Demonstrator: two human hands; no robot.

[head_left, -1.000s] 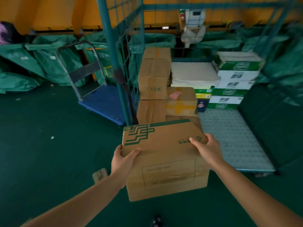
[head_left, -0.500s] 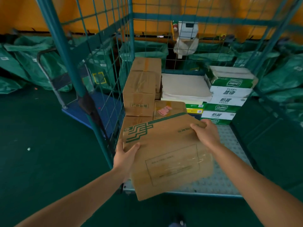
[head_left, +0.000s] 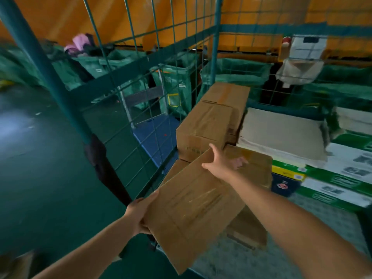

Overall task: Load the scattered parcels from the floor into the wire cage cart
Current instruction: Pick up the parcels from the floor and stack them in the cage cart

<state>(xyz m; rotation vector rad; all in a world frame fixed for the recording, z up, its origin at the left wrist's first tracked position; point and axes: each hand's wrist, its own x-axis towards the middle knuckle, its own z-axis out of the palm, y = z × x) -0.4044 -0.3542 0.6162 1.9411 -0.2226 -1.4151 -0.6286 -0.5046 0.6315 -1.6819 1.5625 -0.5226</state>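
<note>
A brown cardboard box (head_left: 193,210) is held between both hands, tilted, its far end raised over the cart's near-left corner. The left hand (head_left: 138,215) grips the box's near-left corner, thumb on top and fingers curled beneath. The right hand (head_left: 219,164) is laid on the far top edge, thumb up; its fingertips pass behind the edge and are hidden, so a firm hold there can be judged but not confirmed. The box hangs above a low brown carton (head_left: 249,228) on the cart floor (head_left: 231,260) and just short of a flat carton with a pink label (head_left: 253,164). Beyond that, against the left mesh wall (head_left: 153,101), a taller stack of brown cartons (head_left: 209,125) is seen, with another behind. To the right, a pale flat parcel (head_left: 281,133) and green-and-white printed boxes (head_left: 346,174) are stacked toward the far right. Outside the mesh on the left, a blue platform trolley (head_left: 155,135) and green sacks (head_left: 96,67) stand on the dark green floor (head_left: 40,168). The step in hand is judged to be placement: the parcel is already within the cart's open front and not yet set down. The next move would call for the box to be levelled and lowered onto the near-left cartons, kept clear of the corner post (head_left: 40,65) and the mesh, then released by both hands. Motion blur is noted on the right side of the view, so labels there cannot be read.
</note>
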